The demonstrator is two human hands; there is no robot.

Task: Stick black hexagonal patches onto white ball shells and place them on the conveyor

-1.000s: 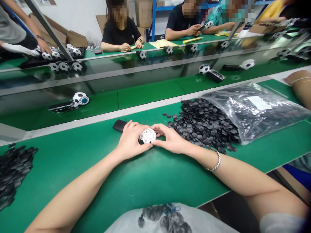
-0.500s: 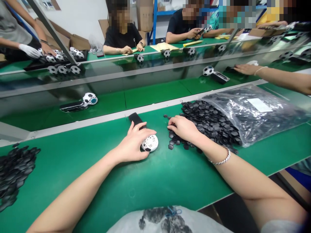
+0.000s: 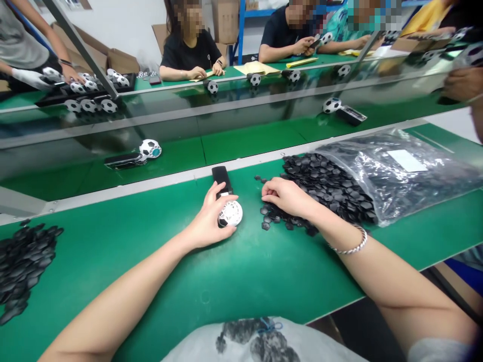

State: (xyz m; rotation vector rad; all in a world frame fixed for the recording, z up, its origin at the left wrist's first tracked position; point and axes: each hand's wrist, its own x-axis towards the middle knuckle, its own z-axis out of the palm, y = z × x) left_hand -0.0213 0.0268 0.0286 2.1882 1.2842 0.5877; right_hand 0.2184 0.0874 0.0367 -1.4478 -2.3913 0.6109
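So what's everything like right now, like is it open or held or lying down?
Ball: held, mostly white
Handle: lying down
Bag: open
Black pieces: loose, heaped
Left hand: gripping the ball
Right hand: fingers curled, contents hidden

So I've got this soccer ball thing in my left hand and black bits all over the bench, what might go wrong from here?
The left hand holds the ball, but no hand is on the far end of the black handle, so it might swivel if pressed.

Loose black pieces lie beside the right hand; a brush could scatter them.

The clear bag is open at the pile, so a bump might spill more.
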